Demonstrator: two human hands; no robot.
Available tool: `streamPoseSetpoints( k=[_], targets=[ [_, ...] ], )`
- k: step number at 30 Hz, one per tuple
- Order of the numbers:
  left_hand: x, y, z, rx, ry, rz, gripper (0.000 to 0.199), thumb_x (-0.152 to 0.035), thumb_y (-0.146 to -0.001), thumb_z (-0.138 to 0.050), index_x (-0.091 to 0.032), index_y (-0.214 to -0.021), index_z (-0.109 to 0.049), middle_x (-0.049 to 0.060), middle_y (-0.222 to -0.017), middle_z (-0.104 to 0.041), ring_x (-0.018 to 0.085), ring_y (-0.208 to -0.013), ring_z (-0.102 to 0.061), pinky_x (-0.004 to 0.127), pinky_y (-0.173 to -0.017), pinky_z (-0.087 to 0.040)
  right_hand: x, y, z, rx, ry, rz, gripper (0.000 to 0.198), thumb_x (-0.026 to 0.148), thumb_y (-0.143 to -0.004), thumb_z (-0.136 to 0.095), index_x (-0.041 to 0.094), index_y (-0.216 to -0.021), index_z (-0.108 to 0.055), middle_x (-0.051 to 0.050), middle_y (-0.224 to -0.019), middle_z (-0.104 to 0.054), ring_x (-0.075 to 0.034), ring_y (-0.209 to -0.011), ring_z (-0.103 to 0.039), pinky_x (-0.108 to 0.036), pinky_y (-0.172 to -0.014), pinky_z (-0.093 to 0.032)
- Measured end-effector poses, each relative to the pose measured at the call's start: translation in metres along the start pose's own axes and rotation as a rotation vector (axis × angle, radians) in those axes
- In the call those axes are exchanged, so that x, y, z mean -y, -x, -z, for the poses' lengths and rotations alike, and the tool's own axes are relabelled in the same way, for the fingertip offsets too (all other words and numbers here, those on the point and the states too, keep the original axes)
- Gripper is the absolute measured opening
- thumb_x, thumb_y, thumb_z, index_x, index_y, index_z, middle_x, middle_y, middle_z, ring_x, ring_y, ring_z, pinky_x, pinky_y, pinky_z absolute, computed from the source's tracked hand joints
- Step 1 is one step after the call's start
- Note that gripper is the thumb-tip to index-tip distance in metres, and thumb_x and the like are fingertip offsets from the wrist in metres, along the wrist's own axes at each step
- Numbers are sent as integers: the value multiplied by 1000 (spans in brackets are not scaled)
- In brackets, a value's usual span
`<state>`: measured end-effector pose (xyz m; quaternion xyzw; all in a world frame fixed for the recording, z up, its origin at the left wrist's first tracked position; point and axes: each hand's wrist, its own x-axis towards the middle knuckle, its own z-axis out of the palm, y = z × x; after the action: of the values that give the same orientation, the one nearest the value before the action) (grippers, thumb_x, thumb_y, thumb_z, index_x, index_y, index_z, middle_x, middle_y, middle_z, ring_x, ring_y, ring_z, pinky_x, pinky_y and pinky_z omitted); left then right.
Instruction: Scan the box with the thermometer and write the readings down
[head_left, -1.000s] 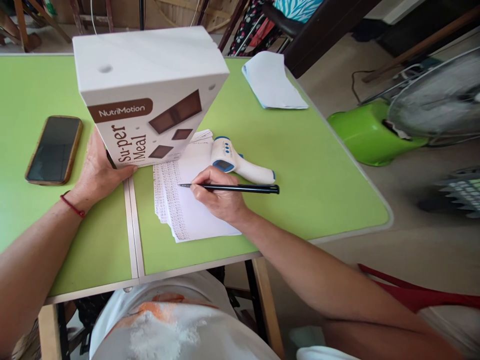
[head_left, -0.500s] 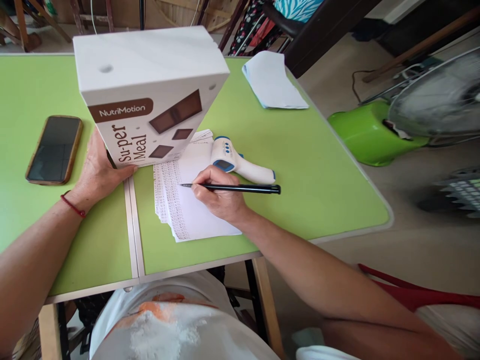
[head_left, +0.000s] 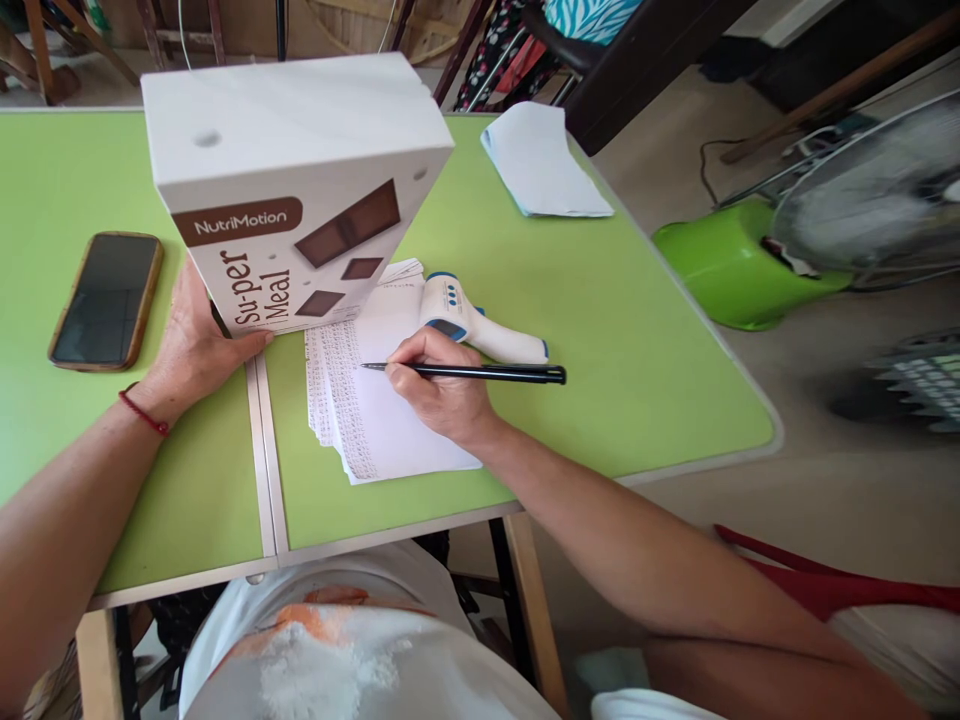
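Pen [head_left: 517,374] in right hand's [head_left: 446,392] grasp, box [head_left: 277,180] in left hand's [head_left: 193,350] (green table [head_left: 637,350], fan [head_left: 870,195] alongside)

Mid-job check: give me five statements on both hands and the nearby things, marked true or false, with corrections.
1. The dark-screened rectangular phone in a brown case lies on the green tabletop, left of the left hand. True.
2. The right hand holds a slim black pen. True.
3. The left hand touches nothing. False: it touches the tall white cardboard box printed with brown shapes.
4. There is no paper below the pen. False: white handwritten sheets lie beneath it.
5. The white-and-blue pistol-shaped thermometer lies beyond the right hand. True.
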<state>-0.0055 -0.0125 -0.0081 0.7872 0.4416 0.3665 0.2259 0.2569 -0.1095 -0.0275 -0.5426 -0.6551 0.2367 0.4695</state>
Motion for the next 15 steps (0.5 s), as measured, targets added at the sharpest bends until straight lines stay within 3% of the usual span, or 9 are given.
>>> streamPoseSetpoints(
  k=[15],
  targets=[
    [-1, 0, 0, 4, -15, 19, 63, -28, -65, -83, -30, -121, -54, 7, -133, -56, 43, -131, -49, 72, -112, -39, 2, 0, 0, 4, -25, 44, 13, 23, -77, -59, 24, -67, -51, 5, -53, -55, -10, -43, -42, -25, -43, -35]
  ],
)
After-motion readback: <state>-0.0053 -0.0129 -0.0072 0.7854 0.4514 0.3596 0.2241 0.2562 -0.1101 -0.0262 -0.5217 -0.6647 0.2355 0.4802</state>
